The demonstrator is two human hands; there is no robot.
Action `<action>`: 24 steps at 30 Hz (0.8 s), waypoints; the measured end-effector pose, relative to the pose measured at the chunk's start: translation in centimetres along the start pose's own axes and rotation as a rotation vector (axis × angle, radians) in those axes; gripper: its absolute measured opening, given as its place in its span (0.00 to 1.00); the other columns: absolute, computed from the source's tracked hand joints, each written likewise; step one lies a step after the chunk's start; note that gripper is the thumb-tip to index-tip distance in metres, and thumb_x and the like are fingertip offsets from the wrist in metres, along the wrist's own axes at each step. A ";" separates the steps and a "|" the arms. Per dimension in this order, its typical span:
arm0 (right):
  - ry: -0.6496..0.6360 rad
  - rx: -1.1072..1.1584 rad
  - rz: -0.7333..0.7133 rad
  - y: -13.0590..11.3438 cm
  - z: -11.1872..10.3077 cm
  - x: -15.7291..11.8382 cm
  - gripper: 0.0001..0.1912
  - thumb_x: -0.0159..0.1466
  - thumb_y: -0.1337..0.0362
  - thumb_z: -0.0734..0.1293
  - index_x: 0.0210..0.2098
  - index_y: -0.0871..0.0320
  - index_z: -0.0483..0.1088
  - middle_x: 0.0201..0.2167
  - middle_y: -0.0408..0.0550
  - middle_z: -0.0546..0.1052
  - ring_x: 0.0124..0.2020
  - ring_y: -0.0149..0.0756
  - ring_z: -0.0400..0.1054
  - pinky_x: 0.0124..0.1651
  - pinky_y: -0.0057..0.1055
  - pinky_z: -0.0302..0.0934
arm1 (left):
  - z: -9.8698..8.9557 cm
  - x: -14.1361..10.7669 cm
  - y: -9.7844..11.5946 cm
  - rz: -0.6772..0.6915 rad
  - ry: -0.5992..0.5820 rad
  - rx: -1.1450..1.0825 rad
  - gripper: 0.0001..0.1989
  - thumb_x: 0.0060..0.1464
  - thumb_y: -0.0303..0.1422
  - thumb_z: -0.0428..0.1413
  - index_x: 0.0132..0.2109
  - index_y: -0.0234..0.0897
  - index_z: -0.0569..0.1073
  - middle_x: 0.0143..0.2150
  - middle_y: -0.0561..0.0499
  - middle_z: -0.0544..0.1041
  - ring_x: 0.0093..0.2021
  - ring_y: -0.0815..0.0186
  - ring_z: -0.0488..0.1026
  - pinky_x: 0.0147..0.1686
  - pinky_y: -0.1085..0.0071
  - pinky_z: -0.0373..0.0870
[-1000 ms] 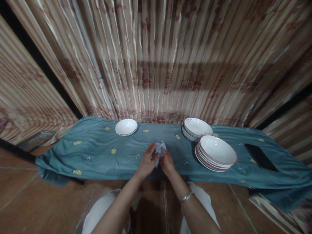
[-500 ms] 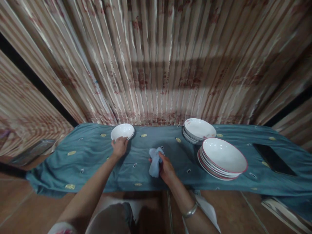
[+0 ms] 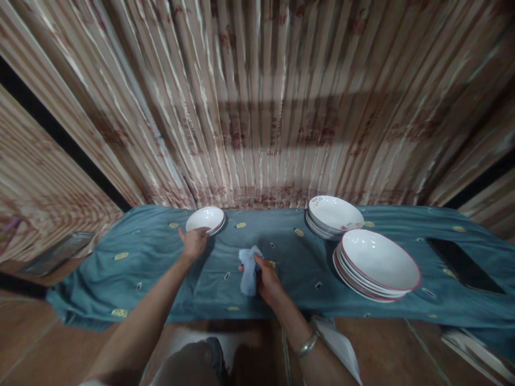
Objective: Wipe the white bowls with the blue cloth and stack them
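At the near rim of a small stack of white bowls, my left hand has its thumb spread away to the left and its fingertips by the edge. The stack stands at the back left of the cloth-covered table. Crumpled in my right hand is a light blue cloth, held just above the middle of the table. Its lower end hangs free, and part of my fingers is hidden behind it.
To the right stand a stack of white plates with floral decoration and a nearer stack of red-rimmed dishes. A black phone lies farther right on the blue-green tablecloth. Pleated curtains hang behind.
My left thumb has come away from the bowl rim, and the hand has loosened. My right hand has shifted slightly left with the cloth. The whole view has moved a little.
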State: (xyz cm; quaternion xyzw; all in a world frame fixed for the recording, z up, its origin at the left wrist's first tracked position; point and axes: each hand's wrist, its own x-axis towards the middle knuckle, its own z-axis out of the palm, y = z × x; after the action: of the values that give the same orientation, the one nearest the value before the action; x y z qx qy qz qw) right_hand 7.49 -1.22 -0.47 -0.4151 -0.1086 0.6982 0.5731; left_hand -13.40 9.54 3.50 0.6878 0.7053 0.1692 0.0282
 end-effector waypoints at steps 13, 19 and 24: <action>-0.025 0.017 0.012 -1.4 -0.9 0.5 0.16 0.54 0.55 0.71 0.37 0.58 0.73 0.31 0.45 0.81 0.29 0.39 0.77 0.27 0.29 0.68 | -3.1 -3.8 2.6 0.248 0.180 -0.186 0.15 0.55 0.33 0.51 0.42 0.39 0.81 0.43 0.42 0.83 0.48 0.49 0.77 0.66 0.40 0.28; -0.014 0.062 -0.116 -2.8 -2.4 0.9 0.15 0.56 0.55 0.69 0.39 0.57 0.73 0.36 0.45 0.81 0.38 0.37 0.77 0.40 0.31 0.71 | -0.8 -8.0 6.7 0.205 0.186 -0.489 0.11 0.54 0.34 0.54 0.40 0.41 0.80 0.42 0.47 0.83 0.45 0.54 0.78 0.66 0.41 0.27; -0.015 -0.022 -0.317 -4.3 -4.5 1.1 0.22 0.56 0.48 0.68 0.42 0.56 0.73 0.40 0.47 0.81 0.46 0.40 0.75 0.48 0.34 0.70 | 3.1 -10.7 10.7 0.116 0.090 -0.665 0.11 0.53 0.31 0.55 0.42 0.40 0.80 0.41 0.44 0.83 0.43 0.54 0.79 0.67 0.40 0.32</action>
State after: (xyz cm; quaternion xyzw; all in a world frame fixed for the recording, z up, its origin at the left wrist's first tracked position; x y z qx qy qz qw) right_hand 13.71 -0.37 -1.11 -0.3938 -0.1849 0.6010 0.6705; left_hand -1.68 -0.33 1.52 0.6717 0.5719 0.4214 0.2103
